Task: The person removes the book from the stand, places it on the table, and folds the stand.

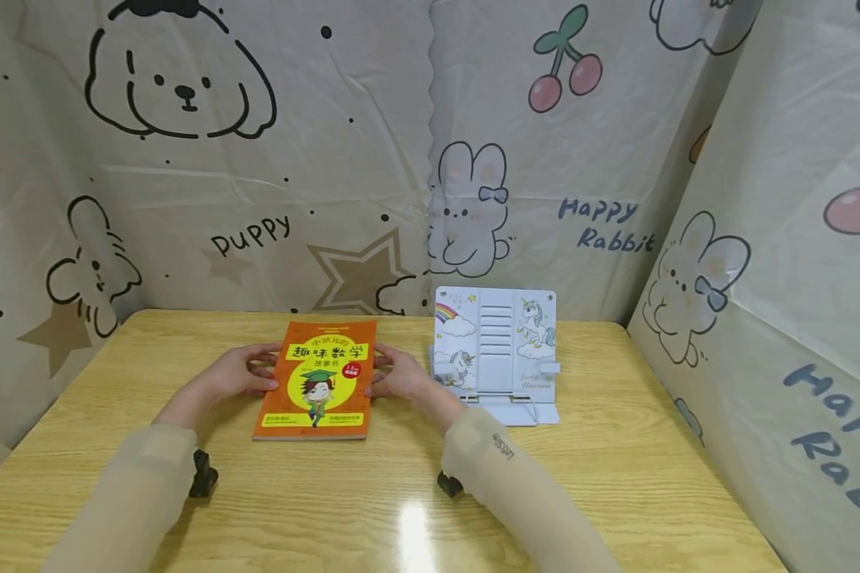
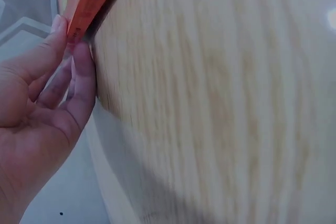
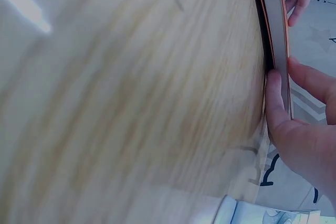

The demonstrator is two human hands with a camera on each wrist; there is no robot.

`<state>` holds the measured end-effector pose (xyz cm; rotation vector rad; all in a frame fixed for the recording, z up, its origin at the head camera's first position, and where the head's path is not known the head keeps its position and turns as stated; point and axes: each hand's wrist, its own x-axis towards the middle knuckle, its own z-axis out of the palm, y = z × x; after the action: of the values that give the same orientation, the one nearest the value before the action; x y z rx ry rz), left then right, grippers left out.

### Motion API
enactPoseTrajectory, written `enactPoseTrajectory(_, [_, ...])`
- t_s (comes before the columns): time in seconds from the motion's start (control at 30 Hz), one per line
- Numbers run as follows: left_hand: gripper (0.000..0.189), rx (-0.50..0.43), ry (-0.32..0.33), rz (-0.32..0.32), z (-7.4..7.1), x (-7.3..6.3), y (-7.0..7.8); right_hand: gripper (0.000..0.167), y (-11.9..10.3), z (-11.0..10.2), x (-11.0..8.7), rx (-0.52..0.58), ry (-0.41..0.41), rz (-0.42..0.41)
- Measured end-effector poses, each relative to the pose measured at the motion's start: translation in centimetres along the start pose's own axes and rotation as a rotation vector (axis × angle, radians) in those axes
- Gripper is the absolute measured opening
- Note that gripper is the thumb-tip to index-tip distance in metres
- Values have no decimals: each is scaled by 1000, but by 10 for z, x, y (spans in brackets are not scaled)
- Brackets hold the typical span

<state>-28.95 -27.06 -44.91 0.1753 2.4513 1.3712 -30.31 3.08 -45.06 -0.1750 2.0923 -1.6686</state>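
Observation:
An orange book [image 1: 318, 410] with yellow panels and a cartoon child in a graduation cap lies face up, between both hands. At its spine side, the left hand [image 1: 247, 370] grips the edge; in the left wrist view the thumb lies on the cover and fingers reach under the spine [image 2: 86, 6]. The right hand [image 1: 400, 376] pinches the opposite edge, and the right wrist view shows its digits on both covers beside the page block [image 3: 275, 30]. The book's near edge sits close over the wooden table [image 1: 315, 509].
Just right of the right hand stands a white book stand [image 1: 494, 342] with unicorn and rainbow prints, its ledge and clips facing forward. Patterned cloth [image 1: 358, 175] hangs behind the table and along both sides. Each wrist carries a small black mount [image 1: 203, 475].

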Motion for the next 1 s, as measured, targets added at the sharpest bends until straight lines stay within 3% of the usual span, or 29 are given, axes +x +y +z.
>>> enactPoseTrajectory(0.4, [72, 23, -18, 35, -5, 1, -4, 90, 0, 2, 0, -158, 1, -51])
enactPoseTrajectory(0.7, [73, 48, -5, -11, -5, -2, -2, 84, 0, 4, 1, -243, 19, -52])
enactPoseTrajectory(1.0, [72, 88, -17, 17, -2, -4, 4, 85, 2, 5, -1, -326, 32, -92])
